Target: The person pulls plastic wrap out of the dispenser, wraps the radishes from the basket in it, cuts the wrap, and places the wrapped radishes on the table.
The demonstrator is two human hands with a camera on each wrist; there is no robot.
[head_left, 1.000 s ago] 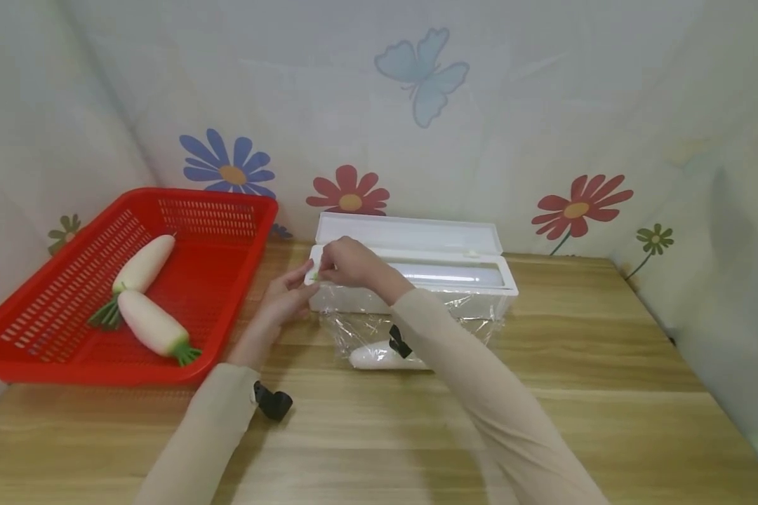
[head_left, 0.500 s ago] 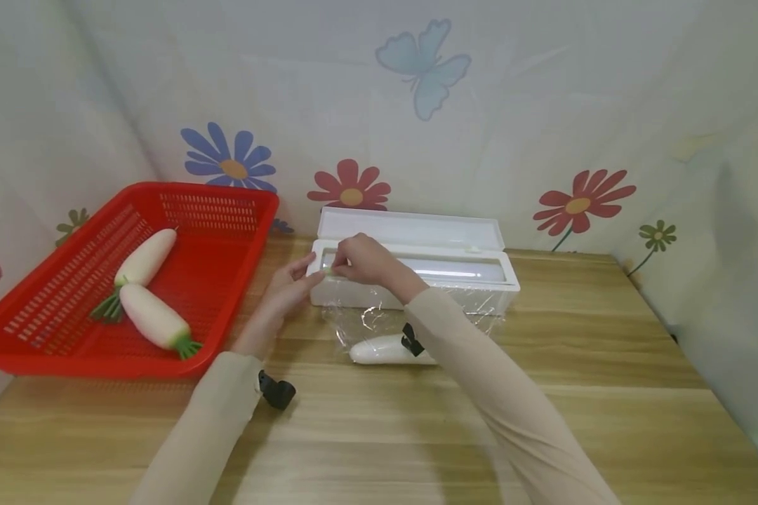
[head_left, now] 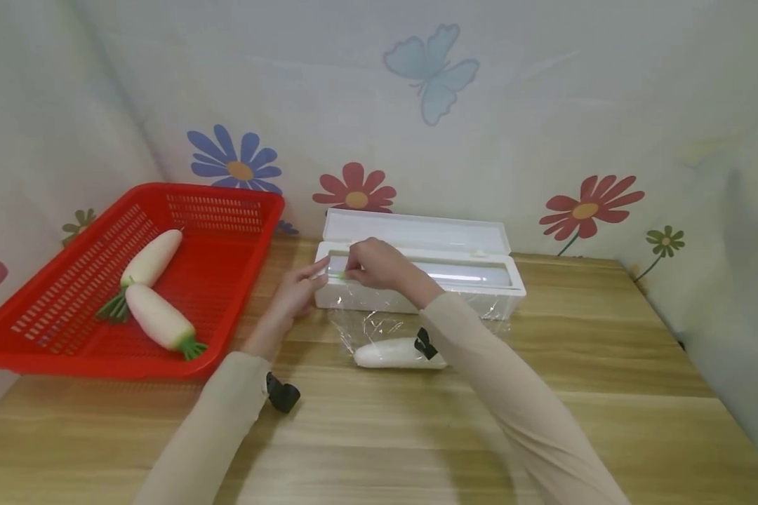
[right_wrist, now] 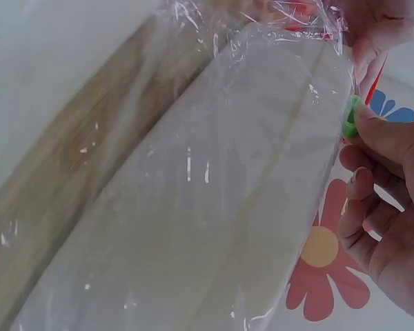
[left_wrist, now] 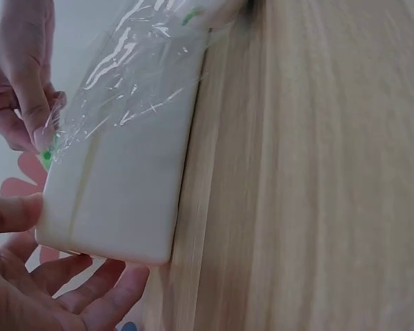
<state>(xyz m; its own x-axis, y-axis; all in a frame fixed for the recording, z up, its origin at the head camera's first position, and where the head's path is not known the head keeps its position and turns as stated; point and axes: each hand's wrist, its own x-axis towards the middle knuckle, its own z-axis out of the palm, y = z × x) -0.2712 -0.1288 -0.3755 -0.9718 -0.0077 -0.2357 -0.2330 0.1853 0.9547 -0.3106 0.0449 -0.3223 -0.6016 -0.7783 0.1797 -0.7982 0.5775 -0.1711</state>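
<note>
A white cling film dispenser (head_left: pixel 379 300) stands on the table with its lid raised and a film roll inside. My left hand (head_left: pixel 293 293) grips the dispenser's left end, thumb and fingers about the corner in the left wrist view. On the front top edge, my right hand (head_left: pixel 379 265) pinches a small green slide cutter (right_wrist: pixel 352 118) between thumb and fingers. Clear cling film (head_left: pixel 379 324) hangs from that edge down to a white radish (head_left: pixel 391 353) lying in front of the box. My right sleeve hides the radish's right end.
To the left stands a red plastic basket (head_left: pixel 243 280) with two white radishes, one (head_left: pixel 154 258) behind the other (head_left: pixel 159 315). Behind the dispenser hangs a flowered cloth (head_left: pixel 480 154). The wooden table (head_left: pixel 594 351) extends to the right and front.
My right hand has slid a short way right along the dispenser's front edge with the green cutter. My left hand stays at the box's left end. The view has shifted slightly.
</note>
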